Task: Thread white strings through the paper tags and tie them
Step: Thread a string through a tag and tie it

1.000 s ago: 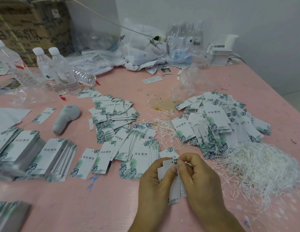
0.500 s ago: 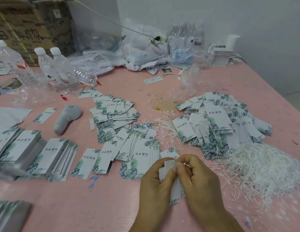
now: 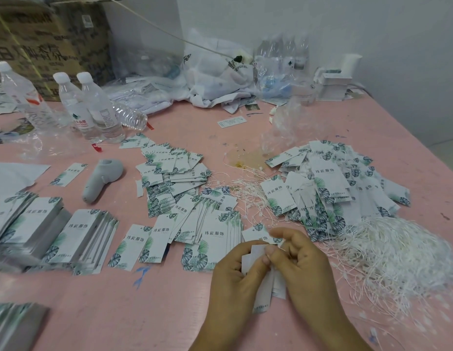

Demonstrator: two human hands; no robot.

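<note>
Near the table's front edge my left hand point(image 3: 234, 277) grips a small bundle of white paper tags point(image 3: 264, 292), backs toward me. My right hand point(image 3: 300, 262) pinches a thin white string point(image 3: 283, 248) at the top of those tags, fingertips meeting my left thumb. Whether the string passes through the hole is hidden by my fingers. A big heap of loose white strings point(image 3: 397, 252) lies just to the right. A pile of leaf-printed tags with strings point(image 3: 329, 183) lies behind it. Unstrung tags point(image 3: 175, 173) are spread in the middle.
Stacks of tags point(image 3: 43, 231) sit at the left, a grey handheld device point(image 3: 101, 182) behind them. Water bottles point(image 3: 94, 110), a cardboard box point(image 3: 48, 41) and plastic bags point(image 3: 215, 74) line the back of the pink table point(image 3: 119, 312). The table's right edge runs diagonally.
My right hand has shifted slightly right and its fingers have lifted, drawing the string at the top of the tags. My left hand keeps holding the bundle.
</note>
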